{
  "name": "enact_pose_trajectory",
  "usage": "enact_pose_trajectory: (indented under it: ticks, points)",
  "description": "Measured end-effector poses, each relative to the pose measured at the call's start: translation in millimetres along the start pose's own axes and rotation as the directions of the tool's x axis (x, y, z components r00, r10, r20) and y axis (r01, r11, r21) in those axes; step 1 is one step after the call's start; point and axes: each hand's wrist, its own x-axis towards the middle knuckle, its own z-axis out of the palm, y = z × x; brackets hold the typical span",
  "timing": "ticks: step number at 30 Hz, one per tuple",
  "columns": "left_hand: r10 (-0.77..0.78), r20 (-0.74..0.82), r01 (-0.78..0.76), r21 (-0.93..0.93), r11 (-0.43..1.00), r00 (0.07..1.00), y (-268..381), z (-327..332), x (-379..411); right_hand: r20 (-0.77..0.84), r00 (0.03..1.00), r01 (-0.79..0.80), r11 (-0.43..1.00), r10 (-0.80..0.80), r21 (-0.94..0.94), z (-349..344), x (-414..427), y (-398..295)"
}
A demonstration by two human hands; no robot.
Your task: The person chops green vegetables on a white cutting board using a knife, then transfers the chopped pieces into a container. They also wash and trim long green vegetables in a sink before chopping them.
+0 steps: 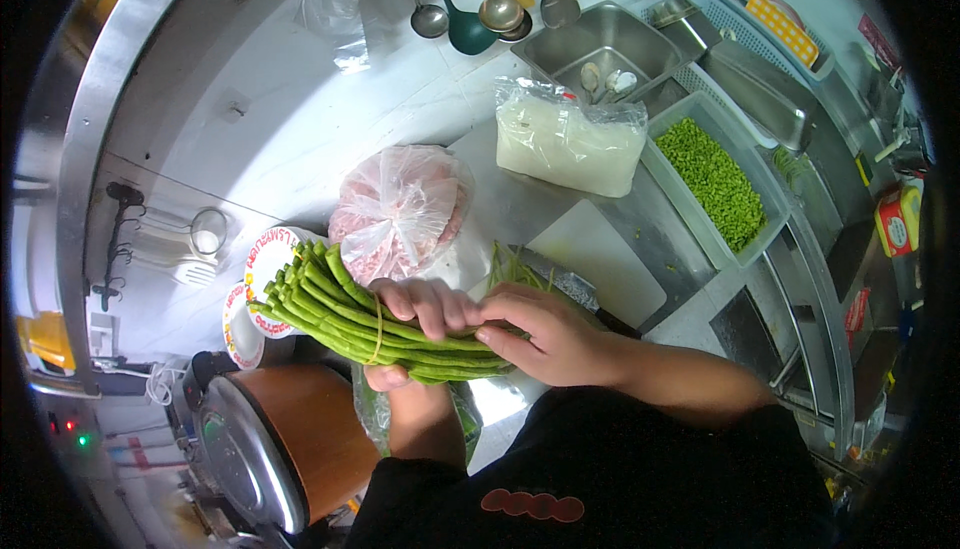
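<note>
A bundle of green yardlong beans (pixel 322 309) lies across both hands. A rubber band (pixel 379 331) circles it near the cut left ends. My left hand (pixel 420 309) wraps the bundle from below, thumb on the near side and fingers over the far side. Around its right part, my right hand (pixel 544 335) has its thumb and fingers on the stalks. Behind that hand is a white cutting board (pixel 619 264). A knife (pixel 562 275) lies at its left side, partly hidden, with thin green bean ends (pixel 514 264) beside it.
Beyond the bundle sits a knotted plastic bag of pinkish contents (pixel 397 208). A clear bag of white contents (pixel 570 140) and a tub (pixel 656 193) of chopped green beans (pixel 712 181) stand farther right. A large orange-brown pot (pixel 315 429) with a metal lid is at lower left. Ladles (pixel 469 31) hang above.
</note>
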Motion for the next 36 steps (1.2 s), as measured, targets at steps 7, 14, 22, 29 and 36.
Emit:
enact_pose_trajectory:
  ticks: [7,14,22,29,36]
  points:
    - [-0.16,-0.176,0.176,0.08,0.981,0.971,-9.0,19.7,-5.4,-0.01,0.977,-0.206,0.948,0.215,0.244,-36.6,56.9,-64.9]
    - [-0.279,-0.266,0.306,0.065,0.95,0.923,-20.2,29.9,-3.3,-0.071,0.996,-0.05,0.992,0.059,0.115,-49.8,67.5,-46.5]
    - [-0.284,-0.301,0.356,0.217,0.909,0.91,-30.0,22.9,5.9,-0.16,0.983,-0.067,0.983,0.095,0.17,-51.7,65.8,-39.2]
    - [-0.277,-0.332,0.352,0.19,0.917,0.902,-33.1,30.1,9.9,-0.196,0.971,-0.069,0.942,0.14,0.33,-50.4,60.3,-41.1]
    - [-0.273,-0.29,0.353,0.278,0.893,0.917,-36.4,24.8,14.2,-0.231,0.973,0.027,0.996,-0.007,0.081,-57.3,62.1,-37.2]
